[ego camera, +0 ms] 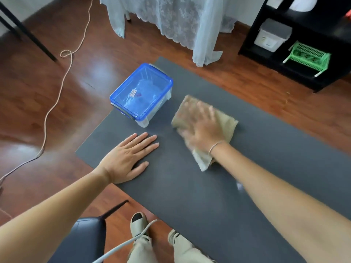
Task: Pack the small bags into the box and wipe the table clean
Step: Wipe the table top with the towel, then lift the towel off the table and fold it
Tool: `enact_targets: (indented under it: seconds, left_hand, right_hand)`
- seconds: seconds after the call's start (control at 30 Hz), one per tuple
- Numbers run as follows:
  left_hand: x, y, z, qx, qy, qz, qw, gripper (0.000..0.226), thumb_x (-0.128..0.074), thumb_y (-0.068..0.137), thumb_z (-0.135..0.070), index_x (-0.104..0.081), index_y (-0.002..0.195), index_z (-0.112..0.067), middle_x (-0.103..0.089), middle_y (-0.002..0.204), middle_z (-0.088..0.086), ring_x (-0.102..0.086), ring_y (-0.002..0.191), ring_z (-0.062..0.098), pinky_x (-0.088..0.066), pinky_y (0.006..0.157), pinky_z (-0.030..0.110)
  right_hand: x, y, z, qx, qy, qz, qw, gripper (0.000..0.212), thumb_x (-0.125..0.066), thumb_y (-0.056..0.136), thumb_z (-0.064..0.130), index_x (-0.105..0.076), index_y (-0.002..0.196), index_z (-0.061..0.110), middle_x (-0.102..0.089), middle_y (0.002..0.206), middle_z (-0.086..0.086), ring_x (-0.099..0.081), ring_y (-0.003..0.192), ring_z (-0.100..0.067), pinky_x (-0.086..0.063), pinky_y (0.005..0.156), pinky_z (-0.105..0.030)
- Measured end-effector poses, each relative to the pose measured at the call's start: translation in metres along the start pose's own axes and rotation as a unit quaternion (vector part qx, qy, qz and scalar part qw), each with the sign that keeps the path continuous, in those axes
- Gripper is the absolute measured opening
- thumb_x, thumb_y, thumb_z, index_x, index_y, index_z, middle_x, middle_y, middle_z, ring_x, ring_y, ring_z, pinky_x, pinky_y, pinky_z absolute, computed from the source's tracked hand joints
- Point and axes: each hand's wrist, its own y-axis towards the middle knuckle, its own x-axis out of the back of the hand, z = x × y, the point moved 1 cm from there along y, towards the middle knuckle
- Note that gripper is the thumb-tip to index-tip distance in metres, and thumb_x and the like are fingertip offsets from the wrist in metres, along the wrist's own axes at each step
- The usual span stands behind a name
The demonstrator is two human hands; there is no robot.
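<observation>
1. Dark grey table, filling the middle and right of the view above a wooden floor.
2. Clear box with blue lid shut, near the table's far left edge; small bags inside too faint to tell apart.
3. Beige cloth, flat on the table right of the box, apart from it.
4. Right hand, blurred, fingers spread, pressed flat on the cloth.
5. Left hand, open, palm down on bare table, holding nothing.
</observation>
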Motion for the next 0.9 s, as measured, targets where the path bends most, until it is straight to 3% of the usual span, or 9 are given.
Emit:
enact_targets:
  seconds: [0.1,0.17,0.23,0.3,0.4,0.5,0.6,0.77,0.9]
  left_hand:
    - [0.001,-0.001,-0.001,0.002,0.002,0.000,1.000,0.058,-0.018,0.091,-0.048,-0.005,0.145,-0.031,-0.010,0.155,-0.008,-0.006,0.144,0.019,0.000,0.117,0.033]
    - [0.002,-0.001,-0.001,0.002,0.007,-0.001,1.000,0.058,-0.013,0.091,-0.050,-0.005,0.145,-0.031,-0.010,0.155,-0.007,-0.006,0.144,0.020,0.000,0.117,0.033]
    - [0.003,-0.001,-0.002,-0.003,0.007,-0.003,1.000,0.059,-0.010,0.091,-0.052,-0.006,0.145,-0.029,-0.011,0.155,-0.006,-0.007,0.144,0.020,-0.001,0.117,0.033]
    - [0.004,-0.001,-0.003,-0.004,0.002,-0.007,1.000,0.059,-0.012,0.090,-0.053,-0.006,0.144,-0.030,-0.010,0.154,-0.007,-0.007,0.144,0.019,-0.001,0.118,0.034]
    - [0.003,0.000,-0.002,-0.006,-0.004,-0.014,1.000,0.060,-0.016,0.088,-0.049,-0.010,0.145,-0.029,-0.011,0.154,-0.008,-0.007,0.144,0.017,-0.002,0.119,0.035]
    - [0.002,-0.001,-0.002,-0.013,-0.010,-0.028,0.999,0.062,-0.016,0.087,-0.049,-0.019,0.145,-0.027,-0.014,0.155,-0.007,-0.006,0.144,0.015,-0.002,0.118,0.033]
    - [0.000,-0.002,-0.001,-0.022,-0.018,-0.040,0.999,0.064,-0.017,0.087,-0.050,-0.023,0.145,-0.025,-0.016,0.155,-0.005,-0.011,0.144,0.019,-0.004,0.118,0.035]
    - [-0.003,-0.001,-0.001,-0.017,-0.071,-0.057,0.996,0.051,-0.036,0.094,-0.036,-0.031,0.142,-0.020,-0.021,0.155,0.001,-0.014,0.144,0.025,-0.005,0.118,0.036]
    - [0.005,-0.009,-0.012,-0.006,-0.159,-0.050,0.986,0.044,-0.042,0.093,-0.021,-0.041,0.137,-0.018,-0.033,0.151,0.004,-0.021,0.142,0.026,-0.015,0.117,0.036]
  right_hand:
    - [-0.010,-0.054,0.032,0.145,-0.017,0.022,0.989,0.055,-0.034,0.084,0.053,-0.027,0.139,0.045,-0.023,0.155,0.008,-0.017,0.144,-0.028,-0.003,0.115,-0.050]
    - [-0.009,-0.083,0.011,0.143,-0.017,0.027,0.989,0.054,-0.035,0.083,0.052,-0.030,0.137,0.046,-0.027,0.153,0.010,-0.022,0.142,-0.026,-0.007,0.114,-0.049]
    - [-0.004,-0.114,-0.031,0.028,-0.015,0.008,0.999,0.055,-0.032,0.082,0.053,-0.028,0.137,0.048,-0.029,0.152,0.011,-0.025,0.141,-0.024,-0.013,0.114,-0.049]
    - [-0.001,-0.156,-0.080,-0.164,-0.014,-0.018,0.986,0.060,-0.020,0.082,0.056,-0.024,0.140,0.042,-0.024,0.154,0.010,-0.024,0.142,-0.024,-0.017,0.113,-0.049]
    - [-0.003,-0.235,-0.125,-0.419,0.002,-0.042,0.907,0.077,-0.005,0.077,0.055,-0.021,0.145,0.024,-0.019,0.156,0.004,-0.018,0.142,-0.025,-0.016,0.114,-0.047]
    - [-0.012,-0.283,-0.100,-0.523,0.028,-0.067,0.849,0.078,-0.002,0.077,0.054,-0.017,0.146,0.019,-0.020,0.156,0.001,-0.017,0.140,-0.025,-0.017,0.113,-0.049]
    - [-0.029,-0.292,-0.036,-0.511,0.028,-0.058,0.857,0.075,-0.002,0.078,0.052,-0.018,0.146,0.024,-0.017,0.156,0.003,-0.013,0.141,-0.025,-0.014,0.114,-0.047]
    - [-0.041,-0.257,0.080,-0.369,0.076,-0.052,0.925,0.055,-0.016,0.088,0.051,-0.024,0.141,0.040,-0.013,0.156,0.015,-0.008,0.145,-0.021,-0.003,0.115,-0.042]
    - [-0.033,-0.226,0.151,-0.263,0.266,-0.075,0.924,0.044,-0.039,0.091,0.038,-0.041,0.135,0.034,-0.032,0.150,0.014,-0.012,0.144,-0.013,0.002,0.115,-0.034]
